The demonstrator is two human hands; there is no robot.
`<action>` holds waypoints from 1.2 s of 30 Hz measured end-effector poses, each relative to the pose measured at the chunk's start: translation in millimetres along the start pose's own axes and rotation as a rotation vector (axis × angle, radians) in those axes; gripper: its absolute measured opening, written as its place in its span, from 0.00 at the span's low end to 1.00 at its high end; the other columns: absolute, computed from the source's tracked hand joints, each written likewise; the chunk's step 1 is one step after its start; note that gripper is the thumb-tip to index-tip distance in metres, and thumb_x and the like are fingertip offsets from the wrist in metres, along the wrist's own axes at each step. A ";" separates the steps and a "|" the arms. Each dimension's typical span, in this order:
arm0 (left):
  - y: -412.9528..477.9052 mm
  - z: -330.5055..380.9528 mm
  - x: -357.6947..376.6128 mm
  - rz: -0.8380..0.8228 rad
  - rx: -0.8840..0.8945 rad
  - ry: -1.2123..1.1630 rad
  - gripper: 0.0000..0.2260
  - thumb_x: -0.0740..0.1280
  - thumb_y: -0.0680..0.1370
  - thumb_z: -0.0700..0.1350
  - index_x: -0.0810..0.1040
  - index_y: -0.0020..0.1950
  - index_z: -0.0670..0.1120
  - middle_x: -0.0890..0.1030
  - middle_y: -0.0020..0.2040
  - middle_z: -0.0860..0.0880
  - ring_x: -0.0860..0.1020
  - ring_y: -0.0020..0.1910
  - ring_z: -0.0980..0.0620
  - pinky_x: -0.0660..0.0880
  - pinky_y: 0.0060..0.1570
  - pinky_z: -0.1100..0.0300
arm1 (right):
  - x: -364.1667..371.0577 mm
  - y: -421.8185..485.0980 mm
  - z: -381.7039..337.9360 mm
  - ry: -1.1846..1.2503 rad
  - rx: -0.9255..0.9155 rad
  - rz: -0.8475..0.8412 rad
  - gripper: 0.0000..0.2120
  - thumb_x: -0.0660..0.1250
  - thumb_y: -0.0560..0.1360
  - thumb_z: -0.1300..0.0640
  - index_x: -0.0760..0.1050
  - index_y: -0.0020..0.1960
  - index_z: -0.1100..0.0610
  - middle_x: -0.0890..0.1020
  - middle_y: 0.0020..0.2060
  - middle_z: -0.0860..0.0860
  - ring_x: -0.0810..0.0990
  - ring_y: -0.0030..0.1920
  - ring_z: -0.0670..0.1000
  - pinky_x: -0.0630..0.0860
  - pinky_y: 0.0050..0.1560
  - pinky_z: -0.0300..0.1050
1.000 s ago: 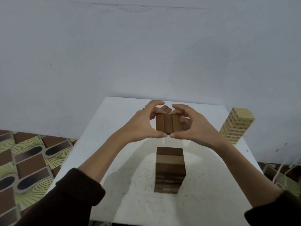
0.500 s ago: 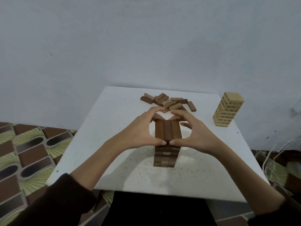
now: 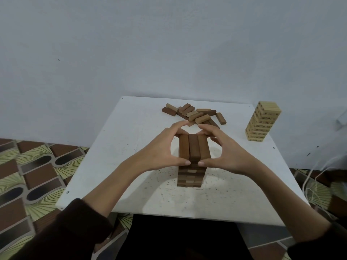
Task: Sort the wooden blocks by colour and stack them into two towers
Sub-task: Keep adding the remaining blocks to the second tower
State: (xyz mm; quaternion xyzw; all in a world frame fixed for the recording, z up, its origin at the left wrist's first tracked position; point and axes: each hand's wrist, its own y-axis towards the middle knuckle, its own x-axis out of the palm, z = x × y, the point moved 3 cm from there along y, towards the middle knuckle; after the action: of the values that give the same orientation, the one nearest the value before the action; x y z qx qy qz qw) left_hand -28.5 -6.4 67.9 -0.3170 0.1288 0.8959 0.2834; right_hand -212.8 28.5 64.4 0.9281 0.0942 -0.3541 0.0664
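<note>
L hand (image 3: 161,149) & R hand (image 3: 225,152) both pinch a row of three dark blocks (image 3: 194,147): thumbs on near ends, fingers curled over far ends. Row is at top of the dark tower (image 3: 189,177), mid white counter (image 3: 131,139). Loose blocks (image 3: 195,115) piled by far edge; light tower (image 3: 262,122) at far-right corner.

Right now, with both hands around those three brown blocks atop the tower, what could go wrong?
The left hand and right hand only squeeze the three brown blocks together, so the middle one could slip out. The dark tower beneath is narrow; an uneven release might shift its layers or tip it. The loose pile mixes lighter and darker browns, easy to missort.
</note>
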 end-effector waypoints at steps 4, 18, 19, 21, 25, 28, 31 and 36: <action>0.4 -1.5 1.4 0.004 0.013 -0.012 0.43 0.78 0.67 0.46 0.56 0.74 0.56 0.71 0.64 0.57 0.66 0.66 0.59 0.60 0.68 0.62 | 0.9 0.6 0.7 -0.004 -0.009 0.007 0.43 0.78 0.64 0.52 0.58 0.73 0.46 0.70 0.62 0.41 0.67 0.63 0.37 0.58 0.61 0.24; 5.9 -11.1 9.6 0.012 0.007 -0.128 0.44 0.77 0.68 0.42 0.52 0.75 0.54 0.70 0.58 0.61 0.67 0.60 0.70 0.58 0.59 0.80 | 5.0 3.5 -0.4 0.073 -0.001 -0.010 0.43 0.77 0.66 0.59 0.55 0.71 0.44 0.71 0.56 0.38 0.69 0.60 0.36 0.58 0.66 0.37; 6.1 -12.4 10.0 0.012 0.007 -0.130 0.45 0.77 0.68 0.42 0.52 0.75 0.54 0.70 0.58 0.62 0.67 0.60 0.70 0.58 0.59 0.81 | 5.5 3.7 0.3 0.086 0.002 -0.012 0.43 0.77 0.66 0.59 0.54 0.69 0.42 0.71 0.55 0.38 0.68 0.59 0.33 0.58 0.66 0.37; 6.6 -14.0 10.6 0.011 0.008 -0.130 0.45 0.77 0.68 0.42 0.52 0.75 0.54 0.70 0.58 0.62 0.66 0.60 0.72 0.58 0.58 0.82 | 6.6 4.1 2.0 0.101 0.008 -0.013 0.43 0.77 0.66 0.60 0.53 0.68 0.41 0.71 0.54 0.37 0.68 0.58 0.29 0.57 0.66 0.36; 7.5 -16.3 10.7 0.014 0.015 -0.140 0.45 0.77 0.68 0.42 0.52 0.75 0.55 0.70 0.58 0.63 0.66 0.58 0.76 0.58 0.59 0.81 | 8.4 3.8 4.9 0.130 0.029 -0.010 0.45 0.77 0.66 0.60 0.51 0.69 0.41 0.70 0.54 0.36 0.67 0.57 0.28 0.57 0.65 0.36; 7.9 -16.3 12.7 0.009 0.004 -0.149 0.45 0.77 0.68 0.43 0.52 0.75 0.55 0.70 0.59 0.62 0.66 0.61 0.71 0.59 0.63 0.75 | 8.8 3.8 5.6 0.143 0.037 -0.004 0.45 0.77 0.66 0.61 0.51 0.69 0.41 0.70 0.54 0.36 0.68 0.57 0.29 0.57 0.65 0.35; 8.9 -15.2 13.8 0.007 -0.011 -0.200 0.46 0.76 0.66 0.47 0.51 0.76 0.55 0.70 0.61 0.58 0.67 0.64 0.64 0.59 0.68 0.66 | 9.1 3.5 4.4 0.182 0.042 -0.007 0.45 0.77 0.65 0.61 0.52 0.68 0.40 0.71 0.55 0.39 0.68 0.61 0.36 0.57 0.67 0.39; 1.8 -15.2 15.0 -0.040 -0.046 -0.300 0.52 0.74 0.62 0.65 0.47 0.76 0.56 0.63 0.71 0.60 0.58 0.71 0.66 0.56 0.69 0.68 | 11.3 -2.0 4.6 0.250 0.069 -0.035 0.55 0.77 0.60 0.46 0.43 0.75 0.42 0.61 0.68 0.40 0.60 0.68 0.37 0.56 0.66 0.38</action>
State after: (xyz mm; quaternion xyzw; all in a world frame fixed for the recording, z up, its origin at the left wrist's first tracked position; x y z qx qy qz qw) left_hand -31.6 -7.7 46.7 -0.1884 0.0583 0.9301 0.3099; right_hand -207.9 31.0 53.3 0.9649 0.1054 -0.2400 0.0159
